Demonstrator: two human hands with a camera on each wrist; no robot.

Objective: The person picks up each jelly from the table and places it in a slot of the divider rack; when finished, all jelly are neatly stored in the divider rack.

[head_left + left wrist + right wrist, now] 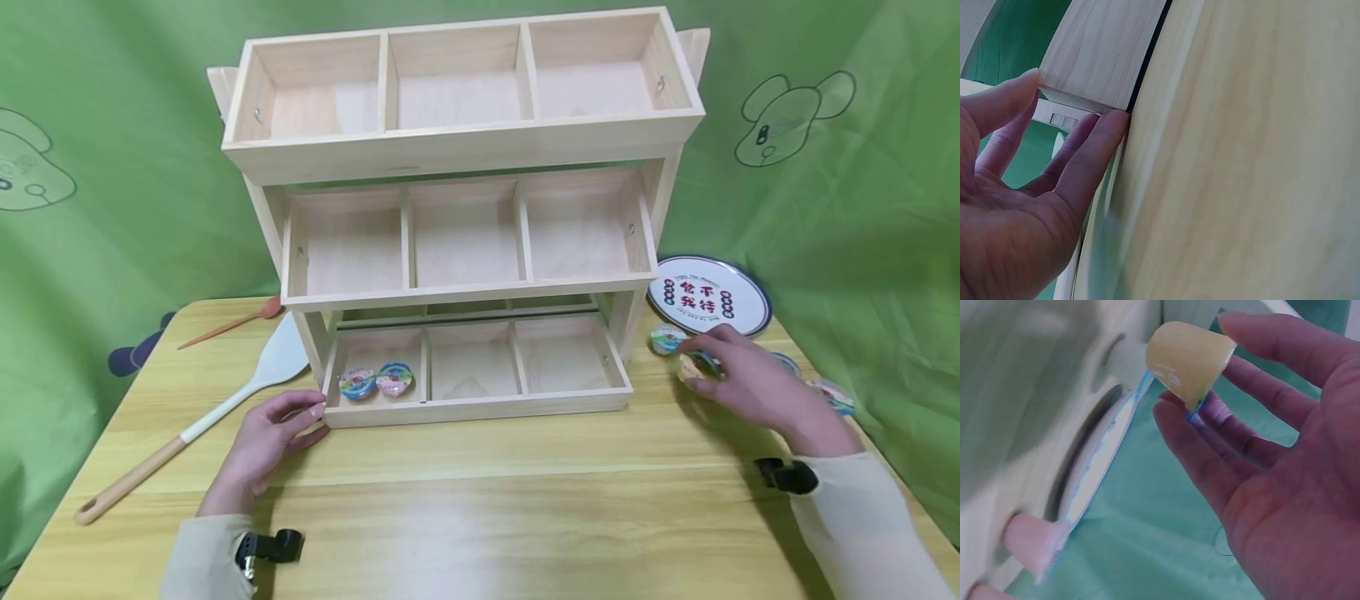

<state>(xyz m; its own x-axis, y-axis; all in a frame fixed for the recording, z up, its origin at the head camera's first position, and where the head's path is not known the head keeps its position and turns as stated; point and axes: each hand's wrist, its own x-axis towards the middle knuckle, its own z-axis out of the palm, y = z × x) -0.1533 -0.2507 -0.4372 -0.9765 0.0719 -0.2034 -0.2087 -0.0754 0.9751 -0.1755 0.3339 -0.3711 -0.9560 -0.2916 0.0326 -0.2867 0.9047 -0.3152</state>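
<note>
My right hand (757,387) pinches a small jelly cup (1185,359) between thumb and fingers, at the table's right side. Yellow filling shows through the cup's clear wall in the right wrist view. A three-tier wooden rack (480,410) stands in the middle, each tier split into three compartments. Two jelly cups with printed lids, one (357,382) beside the other (393,378), sit in the bottom tier's left compartment. At that tier's front left corner, my left hand (258,442) grips the board's end, its fingertips (1113,119) at the lower edge.
Several more jelly cups (667,339) lie around the right hand, partly hidden by it. Behind them rests a white plate (708,293) with a dark rim and red characters. Left of the rack lie a white spatula (281,354) and an orange spoon (232,323). Green cloth (825,225) hangs behind.
</note>
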